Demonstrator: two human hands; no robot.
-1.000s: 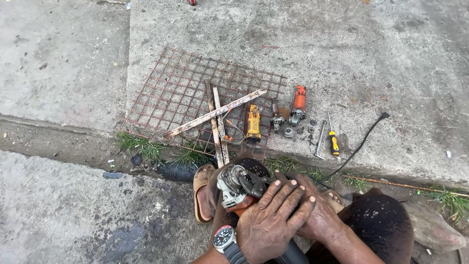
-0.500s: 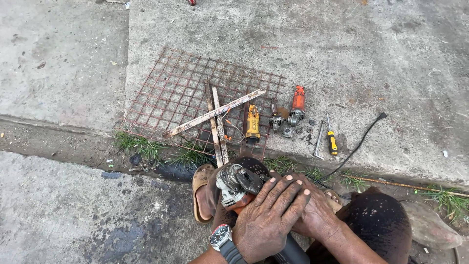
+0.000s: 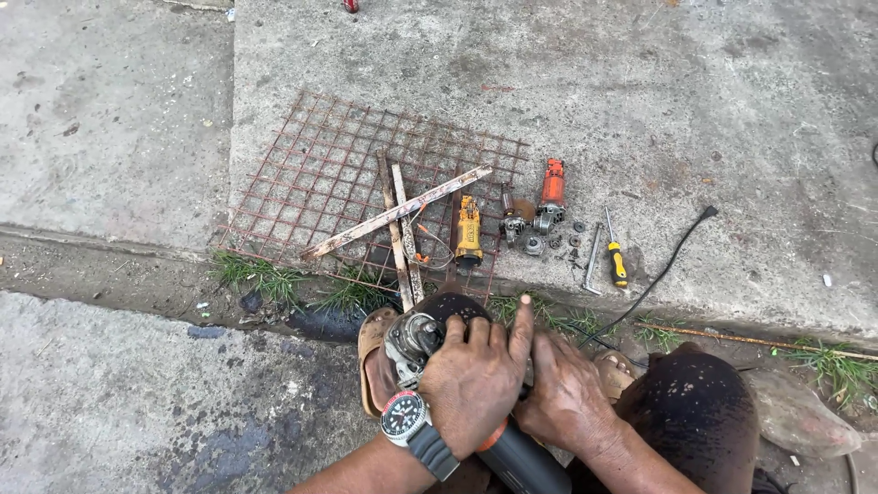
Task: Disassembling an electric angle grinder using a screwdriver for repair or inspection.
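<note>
both hands clamp an angle grinder (image 3: 430,343) low in the frame over a sandal (image 3: 370,361) and wet concrete: the left hand (image 3: 476,380), a watch (image 3: 402,419) on its wrist, has its fingers clenched over the metal gear head, and the right hand (image 3: 567,398) is clenched just beside it on the body. the grinder's long axis runs from its dark, round handle end (image 3: 530,462) at lower right up to the head at upper left. beyond it, on the rough slab, lie a rusty square mesh (image 3: 338,174) crossed by flat bars (image 3: 398,215), a yellow motor part (image 3: 468,230), an orange part (image 3: 551,192), loose bits and a yellow-handled screwdriver (image 3: 615,252).
</note>
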